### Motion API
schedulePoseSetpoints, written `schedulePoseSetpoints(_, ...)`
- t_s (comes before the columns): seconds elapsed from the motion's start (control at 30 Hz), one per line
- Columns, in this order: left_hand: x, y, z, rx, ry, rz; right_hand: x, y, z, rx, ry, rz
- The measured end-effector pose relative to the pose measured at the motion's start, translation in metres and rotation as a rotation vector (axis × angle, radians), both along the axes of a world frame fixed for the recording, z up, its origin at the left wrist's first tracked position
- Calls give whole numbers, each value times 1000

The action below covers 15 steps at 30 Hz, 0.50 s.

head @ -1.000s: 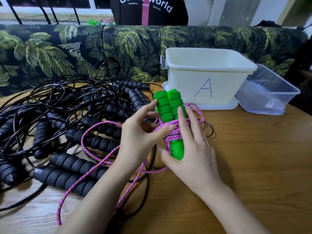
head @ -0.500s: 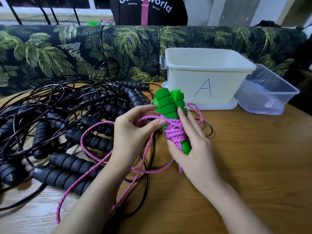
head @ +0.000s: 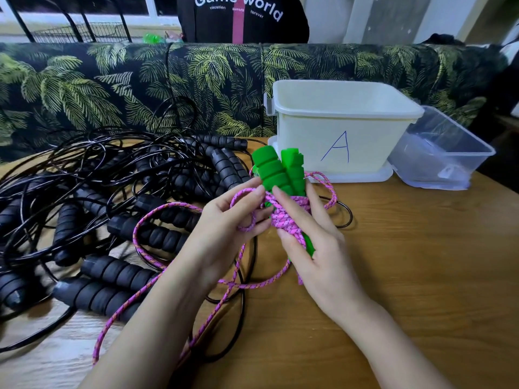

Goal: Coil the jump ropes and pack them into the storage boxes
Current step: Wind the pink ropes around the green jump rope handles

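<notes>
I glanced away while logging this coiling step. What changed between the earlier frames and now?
The left hand drew a loop of the pink rope across the green handles and now pinches it to their left; the wrap has thickened, covering more of the handles' lower part. The right hand keeps gripping the handles, now tilted slightly left. The white box marked A, clear box and black jump ropes stayed put.

Braided pink rope (head: 289, 224), wood-grain table (head: 407, 248), glossy black cords (head: 84, 169).
</notes>
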<state>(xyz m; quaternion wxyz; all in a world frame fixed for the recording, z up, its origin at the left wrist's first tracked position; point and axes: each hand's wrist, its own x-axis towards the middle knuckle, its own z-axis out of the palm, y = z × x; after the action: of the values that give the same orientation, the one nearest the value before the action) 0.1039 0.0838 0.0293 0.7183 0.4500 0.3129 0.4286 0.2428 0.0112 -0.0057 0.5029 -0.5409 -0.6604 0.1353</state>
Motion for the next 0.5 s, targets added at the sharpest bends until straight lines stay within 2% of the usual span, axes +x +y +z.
schedulePoseSetpoints(0.1, 0, 0, 0, -6, -36, 10, 1, 1, 1, 8, -92, -22)
schedulePoseSetpoints(0.17, 1, 0, -2, 5, -56, 10, 1, 1, 3, -12, -67, -9)
schedulePoseSetpoints(0.3, 5, -1, -8, 15, -62, -6, -5, -1, 8, -7, 160, 113)
schedulePoseSetpoints(0.4, 5, -2, -7, -7, -132, -99, -13, -2, 4, -35, 382, 192)
schedulePoseSetpoints(0.47, 5, -4, -2, -10, -167, -129, -14, -3, 3, -82, 354, 139)
schedulePoseSetpoints(0.5, 5, -4, -1, -10, -171, -119, -13, -3, 4, -94, 250, 71)
